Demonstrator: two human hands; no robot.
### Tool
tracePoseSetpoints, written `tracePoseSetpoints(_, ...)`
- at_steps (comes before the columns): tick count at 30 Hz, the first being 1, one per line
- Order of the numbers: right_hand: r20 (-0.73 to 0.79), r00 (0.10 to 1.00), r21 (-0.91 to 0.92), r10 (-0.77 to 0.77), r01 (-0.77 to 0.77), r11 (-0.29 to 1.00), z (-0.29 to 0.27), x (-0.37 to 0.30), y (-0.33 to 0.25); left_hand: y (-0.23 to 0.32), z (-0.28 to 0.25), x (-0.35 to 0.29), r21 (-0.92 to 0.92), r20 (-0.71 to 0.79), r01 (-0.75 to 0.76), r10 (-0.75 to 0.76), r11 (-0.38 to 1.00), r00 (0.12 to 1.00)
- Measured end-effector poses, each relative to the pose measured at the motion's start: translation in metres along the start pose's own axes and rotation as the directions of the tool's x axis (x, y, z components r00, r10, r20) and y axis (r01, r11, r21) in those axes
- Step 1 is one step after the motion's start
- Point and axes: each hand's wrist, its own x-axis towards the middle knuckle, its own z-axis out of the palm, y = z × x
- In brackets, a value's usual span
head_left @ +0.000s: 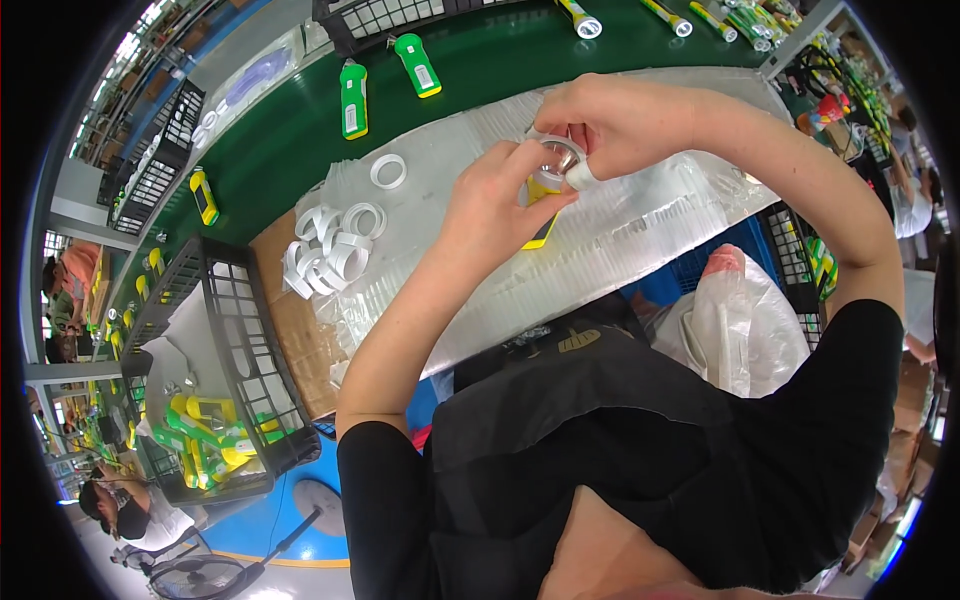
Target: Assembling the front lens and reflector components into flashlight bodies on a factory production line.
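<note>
Over the plastic-covered work surface, my two hands meet around a flashlight with a yellow body (541, 232) and a shiny round reflector head (560, 157). My left hand (497, 200) is closed on its near left side, thumb and fingers at the head. From the far right, my right hand (622, 128) curls around the rim of the same head. A white ring seems to sit about the reflector, partly covered by fingers. Something white is at my right thumb's tip; its kind I cannot tell. To the left lie a single white ring (375, 172) and a heap of white rings (349, 262).
Two green-and-yellow flashlights (354, 101) lie beyond the plastic sheet on the green conveyor belt (480, 62). More flashlights (581, 20) are at the far right. A black crate (258, 345) with flashlights in it stands left; another crate (350, 25) is at the back.
</note>
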Motion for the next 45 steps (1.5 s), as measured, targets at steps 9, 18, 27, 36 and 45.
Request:
tracePoseSetpoints(9, -0.292, 0.915, -0.058, 0.280, -0.309, 0.949, 0.034, -0.002, 0.001, 0.005, 0.010, 0.005, 0.117, -0.071, 0.075, -0.067, 0.990, 0.995)
tracePoseSetpoints(18, -0.290, 0.949, 0.024, -0.127, 0.140, 0.990, 0.029, -0.006, 0.020, 0.006, 0.004, 0.004, 0.005, -0.069, 0.018, -0.017, 1.000, 0.997)
tracePoseSetpoints(27, -0.334, 0.893, -0.165, 0.302, -0.370, 0.914, 0.032, 0.000, -0.004, 0.003, 0.011, 0.003, 0.108, -0.113, 0.080, -0.068, 0.991, 0.991)
tracePoseSetpoints(36, -0.167, 0.933, -0.301, 0.319, -0.356, 0.885, 0.016, 0.009, -0.014, 0.006, 0.003, 0.001, 0.075, -0.055, 0.142, -0.138, 0.987, 0.989)
tracePoseSetpoints(45, -0.348, 0.918, -0.117, 0.192, -0.245, 0.962, 0.032, 0.009, 0.006, -0.004, 0.002, 0.003, -0.004, -0.094, 0.101, -0.101, 0.995, 0.990)
